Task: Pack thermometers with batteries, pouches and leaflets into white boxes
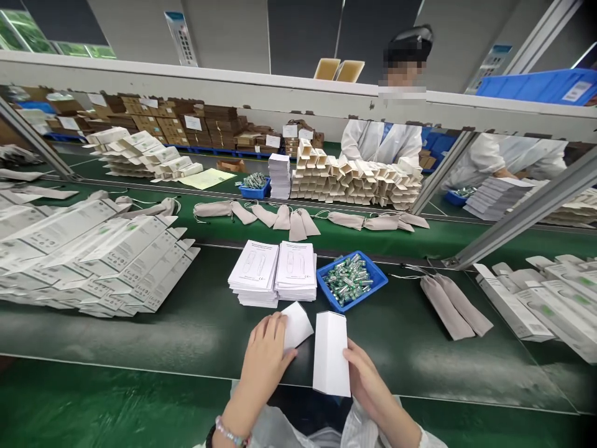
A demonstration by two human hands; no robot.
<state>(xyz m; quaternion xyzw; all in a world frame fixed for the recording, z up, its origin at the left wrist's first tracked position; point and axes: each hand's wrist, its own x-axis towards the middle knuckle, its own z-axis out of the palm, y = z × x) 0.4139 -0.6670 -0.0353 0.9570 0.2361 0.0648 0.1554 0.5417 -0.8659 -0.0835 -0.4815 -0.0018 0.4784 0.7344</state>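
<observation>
My left hand point(269, 348) is closed on a white paper booklet point(298, 325), which sticks out past its fingers over the dark green work surface. Beside it, my right hand point(366, 373) grips the right side of a white box point(330, 354), standing nearly upright. The booklet and the box are apart. Two stacks of printed booklets point(254, 267) point(296, 267) lie just beyond my left hand. Behind the box is a blue tray point(380, 278) full of green and silver batteries.
White boxes point(116, 255) are piled at the left, more point(527, 308) at the right. Grey pouches point(452, 305) lie right of the tray, others point(298, 223) on the green belt. Metal struts point(494, 224) slant beyond. A person point(385, 140) stands opposite behind open boxes point(354, 180).
</observation>
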